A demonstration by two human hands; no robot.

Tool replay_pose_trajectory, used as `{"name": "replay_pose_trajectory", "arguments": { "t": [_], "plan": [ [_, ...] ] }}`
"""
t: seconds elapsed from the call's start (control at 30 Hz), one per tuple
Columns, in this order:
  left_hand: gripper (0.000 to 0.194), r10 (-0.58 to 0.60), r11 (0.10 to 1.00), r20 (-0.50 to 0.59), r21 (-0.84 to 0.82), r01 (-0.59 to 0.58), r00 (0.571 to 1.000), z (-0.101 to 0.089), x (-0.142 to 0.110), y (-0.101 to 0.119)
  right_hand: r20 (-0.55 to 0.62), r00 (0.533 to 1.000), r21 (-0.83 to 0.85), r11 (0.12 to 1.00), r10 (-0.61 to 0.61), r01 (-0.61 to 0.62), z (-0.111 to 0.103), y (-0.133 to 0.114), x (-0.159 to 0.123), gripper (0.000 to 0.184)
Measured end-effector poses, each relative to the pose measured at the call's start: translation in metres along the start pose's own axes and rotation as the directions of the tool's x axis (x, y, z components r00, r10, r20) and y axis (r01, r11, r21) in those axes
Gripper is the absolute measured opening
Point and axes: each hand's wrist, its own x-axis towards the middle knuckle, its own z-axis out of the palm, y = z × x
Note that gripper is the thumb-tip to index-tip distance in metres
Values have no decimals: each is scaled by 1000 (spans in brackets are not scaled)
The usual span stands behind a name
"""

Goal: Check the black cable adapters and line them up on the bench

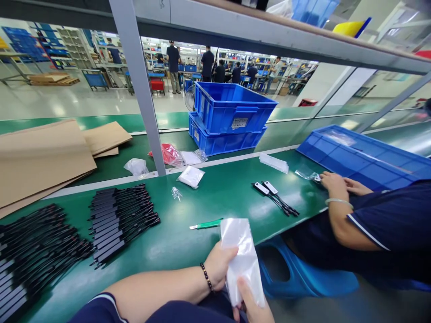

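A flat, shiny white plastic bag [243, 260] is held over my lap at the table's front edge; I cannot tell whether it is one layer or a stack. My left hand [218, 265] grips its left side, thumb on top. Lower down, my right hand [252, 305] pinches the bottom end between thumb and fingers. Just beyond the bag lies a green-handled craft knife [206, 224], partly hidden by it. Two black cabled devices [269, 192] with white labels rest on the green table [175, 251] to the right.
Rows of black cabled devices [124, 220] cover the left side, near cardboard sheets [43, 157]. Blue crates [232, 112] stand behind a metal post [138, 89]. At right, a co-worker's hands [336, 186] handle a small clear bag [306, 173] beside a blue bin [357, 157].
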Motion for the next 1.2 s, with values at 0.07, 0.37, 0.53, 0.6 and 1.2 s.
{"name": "replay_pose_trajectory", "arguments": {
  "t": [0.07, 0.37, 0.53, 0.6, 1.2],
  "plan": [
    [43, 19, 986, 82, 163, -33, 996, -11, 3, 11, 253, 964, 99, 994, -77, 54, -18, -6, 10, 67],
    [25, -352, 384, 463, 864, -325, 813, -17, 15, 79, 514, 833, -105, 949, -204, 297, -77, -125, 60, 95],
    [24, -418, 268, 465, 884, -383, 781, -20, 19, 86, 641, 768, -471, 793, 7, 386, -55, -146, 81, 35],
    [23, -426, 278, 451, 890, -360, 784, -25, 21, 87, 664, 748, -422, 832, 14, 359, -54, -142, 87, 36],
    [42, -567, 666, 355, 729, 160, 743, -51, 38, 95, 517, 855, -399, 872, -40, 282, -57, -133, 74, 38]
  ]
}}
